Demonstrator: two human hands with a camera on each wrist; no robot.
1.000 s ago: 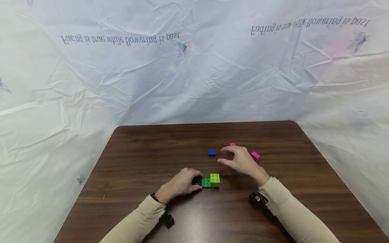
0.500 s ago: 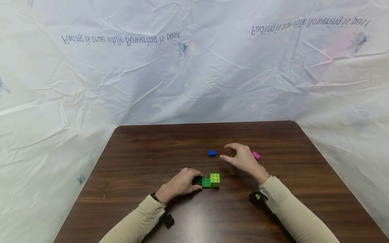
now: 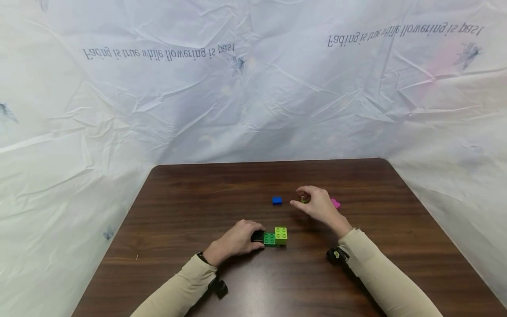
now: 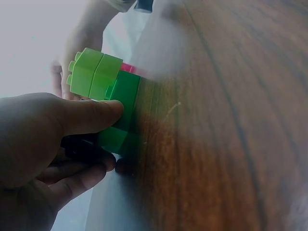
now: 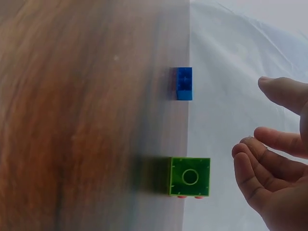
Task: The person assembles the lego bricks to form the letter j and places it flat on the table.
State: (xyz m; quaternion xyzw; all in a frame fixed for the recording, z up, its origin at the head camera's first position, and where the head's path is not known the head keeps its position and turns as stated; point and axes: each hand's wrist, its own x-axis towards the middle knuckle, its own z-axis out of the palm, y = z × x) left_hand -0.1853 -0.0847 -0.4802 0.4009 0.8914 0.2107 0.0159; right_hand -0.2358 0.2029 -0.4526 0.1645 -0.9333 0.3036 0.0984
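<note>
My left hand (image 3: 239, 237) grips a joined set of toy building bricks on the table. Its black part (image 3: 257, 236) sits in the grasp, followed by a dark green brick (image 3: 269, 238) and a raised lime green part (image 3: 281, 235) at the right end. In the left wrist view my thumb presses on the dark green brick (image 4: 126, 96). My right hand (image 3: 320, 207) hovers with thumb and fingers apart, holding nothing. Below it in the right wrist view is a loose lime brick (image 5: 190, 177), hollow underside showing, with red bits at one edge. A blue brick (image 5: 185, 84) lies beside it.
A pink brick (image 3: 336, 203) lies just beyond my right hand, partly hidden by it. The brown wooden table (image 3: 190, 193) ends at the back against a crinkled white sheet (image 3: 253, 110) with printed lettering.
My right hand has shifted a little to the right, away from the blue brick, and now covers the farther pink piece. The left hand and its joined bricks stay put.
</note>
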